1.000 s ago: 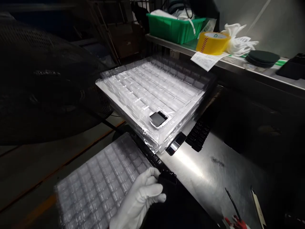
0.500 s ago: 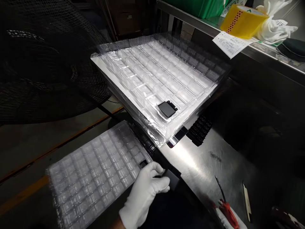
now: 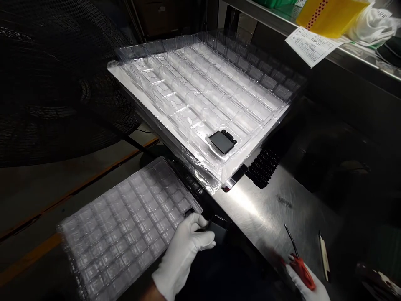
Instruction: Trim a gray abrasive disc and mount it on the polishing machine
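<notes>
My left hand (image 3: 183, 251), in a white glove, pinches a small flat black part (image 3: 217, 231) at the near edge of the steel table (image 3: 260, 217), right beside a lower clear blister tray (image 3: 125, 223) with many small cells. A larger clear compartment tray (image 3: 200, 96) lies tilted on the table, with one black square part (image 3: 222, 141) in a near cell. My right hand (image 3: 308, 286), also gloved, shows only at the bottom edge, closed on red-handled scissors (image 3: 296, 263).
A dark fan grille (image 3: 56, 79) fills the upper left. A black ridged strip (image 3: 263, 167) and a shiny dark piece (image 3: 233, 179) lie under the big tray's edge. A slim tool (image 3: 323, 255) lies near the scissors. A shelf above holds yellow tape (image 3: 330, 12) and a paper label (image 3: 313, 39).
The view dipped down and left. My left hand slid slightly down-left with the black part. My right hand with the scissors came further into view.
</notes>
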The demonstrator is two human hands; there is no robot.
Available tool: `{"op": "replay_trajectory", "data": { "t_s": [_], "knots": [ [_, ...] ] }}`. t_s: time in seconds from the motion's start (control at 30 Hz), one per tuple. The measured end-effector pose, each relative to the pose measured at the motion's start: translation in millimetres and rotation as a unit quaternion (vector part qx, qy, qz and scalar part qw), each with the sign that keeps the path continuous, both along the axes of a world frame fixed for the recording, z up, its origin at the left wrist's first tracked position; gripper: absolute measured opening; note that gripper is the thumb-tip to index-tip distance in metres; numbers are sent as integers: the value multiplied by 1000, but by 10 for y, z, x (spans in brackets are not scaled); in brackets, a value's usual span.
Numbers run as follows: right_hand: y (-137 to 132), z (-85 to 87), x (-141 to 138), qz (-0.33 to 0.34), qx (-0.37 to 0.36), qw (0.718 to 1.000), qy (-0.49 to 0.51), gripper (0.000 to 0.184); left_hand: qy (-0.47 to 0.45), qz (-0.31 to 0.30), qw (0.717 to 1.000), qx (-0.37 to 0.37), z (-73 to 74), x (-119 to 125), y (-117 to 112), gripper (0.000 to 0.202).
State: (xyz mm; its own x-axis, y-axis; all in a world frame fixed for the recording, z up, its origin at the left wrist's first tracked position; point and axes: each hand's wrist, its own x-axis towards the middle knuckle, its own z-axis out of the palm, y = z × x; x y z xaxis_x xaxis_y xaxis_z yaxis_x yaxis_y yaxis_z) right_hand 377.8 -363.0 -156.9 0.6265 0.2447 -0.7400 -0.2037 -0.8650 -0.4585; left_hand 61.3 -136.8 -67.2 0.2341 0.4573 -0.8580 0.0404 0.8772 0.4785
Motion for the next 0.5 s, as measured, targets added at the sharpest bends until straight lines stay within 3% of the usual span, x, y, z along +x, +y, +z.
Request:
{"op": "replay_trajectory", "data": {
  "t_s": [0.1, 0.2, 0.33, 0.4, 0.5],
  "knots": [
    [30, 30, -96, -6, 10, 1000, -23, 68, -19, -13, 1000, 6, -158, -111, -16, 21],
    [29, 31, -122, -17, 17, 999, -38, 64, 23, -35, 999, 34, -597, -427, -28, 17],
    [-17, -35, -9, -26, -25, 999, 7, 67, 164, -38, 985, 45, -1194, -890, -10, 25],
    [-57, -78, 23, -19, -16, 1000, 6, 69, 184, -52, 980, 47, -1323, -966, 0, 26],
    [-131, -123, -4, -8, 0, 1000, -2, 69, 195, -77, 976, 60, -1337, -859, 0, 25]
  ]
}}
